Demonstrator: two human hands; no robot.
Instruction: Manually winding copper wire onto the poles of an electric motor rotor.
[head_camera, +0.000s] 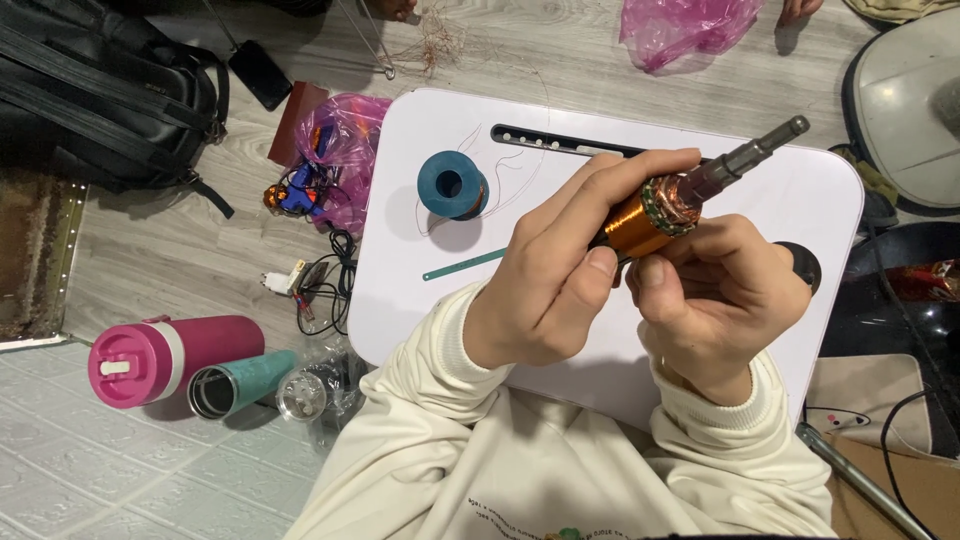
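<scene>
We hold a motor armature (668, 205) in both hands above the white lap table (400, 300), slightly right of its centre. Its long axis runs diagonally, from near-left inside the left hand (555, 270) up to far-right, where the bare steel shaft (762, 150) juts free past both hands toward the table's far right corner. The left hand is closed around the near end of the copper-wound body, fingers over the top and thumb pressed on the winding. The right hand (715, 300) grips from below and from the right, thumb tip against the copper just beside the left thumb; the two thumbs nearly touch. Both hands are equally close to the piece; the shaft end lies nearer the right one. A blue wire spool (452, 186) stands on the table well to the left, with a thin teal strip (462, 265) lying between it and the left wrist. Open tabletop remains left of the hands; the table's right edge is near the right hand.
</scene>
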